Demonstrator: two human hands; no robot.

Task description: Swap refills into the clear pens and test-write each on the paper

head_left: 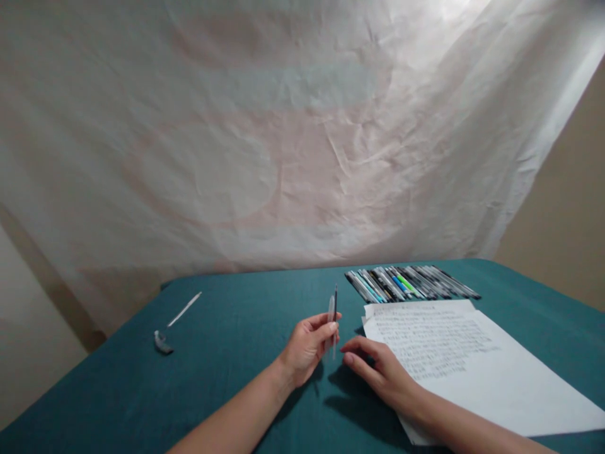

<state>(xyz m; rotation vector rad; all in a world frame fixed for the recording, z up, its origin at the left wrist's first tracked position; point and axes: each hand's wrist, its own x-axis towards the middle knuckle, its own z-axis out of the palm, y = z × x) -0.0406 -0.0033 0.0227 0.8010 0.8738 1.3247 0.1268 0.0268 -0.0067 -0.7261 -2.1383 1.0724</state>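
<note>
The left hand (307, 350) pinches a slim clear pen (333, 318), dark-tipped, upright at table centre. The right hand (378, 372) rests loosely open, empty, on paper (472, 372). At 9 o'clock, bare cloth (227, 353) reaches the table edge.

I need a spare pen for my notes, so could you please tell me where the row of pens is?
In the head view, the row of pens lies at the far right of the teal table, just beyond the top edge of the written sheets of paper.
</note>
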